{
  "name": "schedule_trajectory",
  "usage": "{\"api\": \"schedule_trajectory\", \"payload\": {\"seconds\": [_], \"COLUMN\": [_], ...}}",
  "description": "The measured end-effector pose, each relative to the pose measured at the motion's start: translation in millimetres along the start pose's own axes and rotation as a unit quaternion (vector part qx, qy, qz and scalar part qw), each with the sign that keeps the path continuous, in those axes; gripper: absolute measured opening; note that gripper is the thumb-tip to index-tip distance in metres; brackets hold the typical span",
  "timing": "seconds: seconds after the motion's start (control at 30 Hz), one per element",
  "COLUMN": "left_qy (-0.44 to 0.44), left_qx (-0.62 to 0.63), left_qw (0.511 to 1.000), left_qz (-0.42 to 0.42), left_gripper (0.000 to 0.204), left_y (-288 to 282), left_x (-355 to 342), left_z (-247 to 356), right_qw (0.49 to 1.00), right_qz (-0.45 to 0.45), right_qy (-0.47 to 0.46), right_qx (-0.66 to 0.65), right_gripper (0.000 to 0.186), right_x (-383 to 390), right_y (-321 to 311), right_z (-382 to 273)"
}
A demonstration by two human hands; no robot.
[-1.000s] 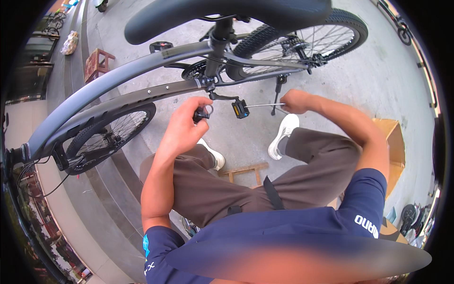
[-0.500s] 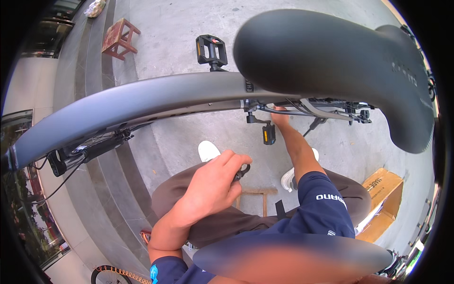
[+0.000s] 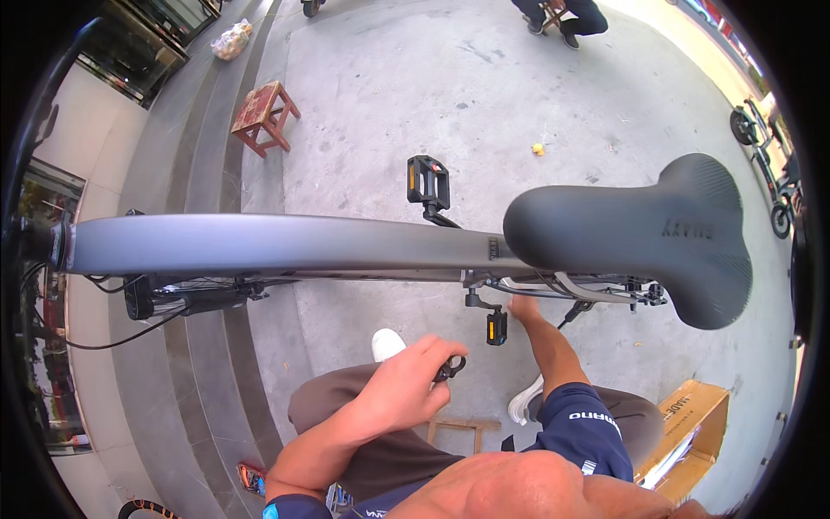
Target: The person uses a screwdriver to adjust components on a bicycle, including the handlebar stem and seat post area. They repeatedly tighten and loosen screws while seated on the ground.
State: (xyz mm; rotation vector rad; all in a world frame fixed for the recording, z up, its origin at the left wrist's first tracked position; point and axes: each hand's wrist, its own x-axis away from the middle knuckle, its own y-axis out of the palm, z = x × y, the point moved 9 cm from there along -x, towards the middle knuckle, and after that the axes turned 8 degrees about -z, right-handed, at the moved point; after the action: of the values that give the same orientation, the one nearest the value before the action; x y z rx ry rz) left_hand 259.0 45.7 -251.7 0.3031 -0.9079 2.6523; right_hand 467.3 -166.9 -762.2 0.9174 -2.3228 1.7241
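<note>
A grey bicycle frame (image 3: 285, 244) stretches across in front of me, with a black saddle (image 3: 631, 238) at its right end. In front of it, over my knees, my left hand (image 3: 406, 381) is closed on a small black ring-shaped part (image 3: 450, 369), most of which the fingers cover. My right hand (image 3: 523, 304) reaches low to the bicycle behind the near pedal (image 3: 496, 329). Its fingers are hidden by the frame and cables, so what they touch does not show. The far pedal (image 3: 429, 182) sticks out on the other side.
A cardboard box (image 3: 692, 432) stands on the right beside my knee. A red wooden stool (image 3: 265, 117) is beyond the frame near the steps (image 3: 194, 346). At the far side are a crouching person (image 3: 562, 17) and a scooter (image 3: 765, 164). A wooden frame (image 3: 464, 432) lies between my legs.
My view has shifted and widened, so the bicycle sits lower and more ground shows beyond it. Left hand still grips the black part; right hand stays low at the bicycle.
</note>
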Motion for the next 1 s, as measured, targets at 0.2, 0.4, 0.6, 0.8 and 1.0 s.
{"api": "schedule_trajectory", "payload": {"seconds": [0.2,0.4,0.6,0.8,1.0], "left_qy": [0.089,0.117,0.196,0.210,0.211], "left_qx": [0.098,0.177,0.294,0.177,0.156], "left_qw": [0.985,0.956,0.897,0.904,0.905], "left_qz": [0.108,0.204,0.266,0.327,0.333], "left_gripper": [0.044,0.043,0.043,0.046,0.049], "left_y": [-10.1,-17.0,-4.8,12.3,17.9], "left_x": [3.5,4.3,3.1,18.8,13.5], "left_z": [8.0,-1.6,14.5,38.2,38.5], "right_qw": [0.988,0.988,0.892,0.784,0.764], "right_qz": [-0.127,-0.127,-0.074,-0.007,-0.016], "right_qy": [0.007,-0.028,-0.115,-0.199,-0.154], "right_qx": [0.083,-0.084,-0.431,-0.587,-0.626], "right_gripper": [0.026,0.024,0.016,0.020,0.025], "right_x": [107.8,239.5,344.3,358.2,331.9], "right_y": [-52.8,-194.2,-313.9,-344.5,-309.0], "right_z": [43.1,-17.5,-166.9,-233.0,-232.2]}}
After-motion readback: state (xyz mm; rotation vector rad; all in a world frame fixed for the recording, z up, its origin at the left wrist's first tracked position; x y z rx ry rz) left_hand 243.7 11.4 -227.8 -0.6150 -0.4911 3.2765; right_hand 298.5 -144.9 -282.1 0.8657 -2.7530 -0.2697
